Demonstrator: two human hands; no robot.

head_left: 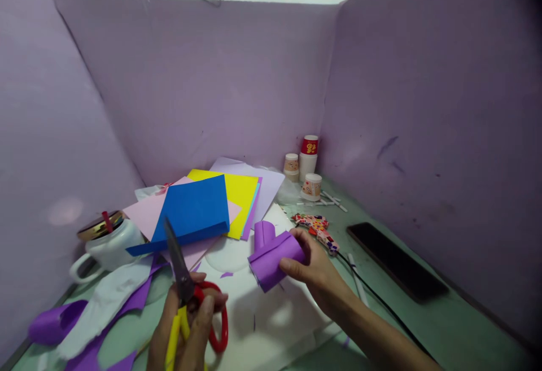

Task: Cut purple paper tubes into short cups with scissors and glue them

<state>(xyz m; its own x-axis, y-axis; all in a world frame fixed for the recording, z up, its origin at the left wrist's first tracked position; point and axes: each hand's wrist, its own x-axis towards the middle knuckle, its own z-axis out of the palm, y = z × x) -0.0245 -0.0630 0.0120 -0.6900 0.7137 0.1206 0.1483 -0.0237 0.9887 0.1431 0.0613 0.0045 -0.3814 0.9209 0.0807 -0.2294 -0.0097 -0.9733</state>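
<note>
My left hand (186, 320) is wrapped round a pair of scissors (180, 269) with dark blades pointing up and a red handle loop. Yellow handle-like pieces also show in that hand; whether they belong to the scissors I cannot tell. With thumb and fingers, my right hand (307, 263) grips a purple paper tube (273, 263), tilted above the white sheet (241, 314). Just behind this tube, and partly hidden by it, is a second purple tube (264, 232). Small purple scraps (227, 274) lie on the sheet between my hands.
Blue (195, 204) and yellow paper (243, 190) are piled behind. At left are a white mug (114, 247), a white cloth-like item (105, 303) and purple offcuts (59, 323). Paper cups (308, 165), a flowered glue gun (315, 228) with a cord, and a phone (393, 261) lie right.
</note>
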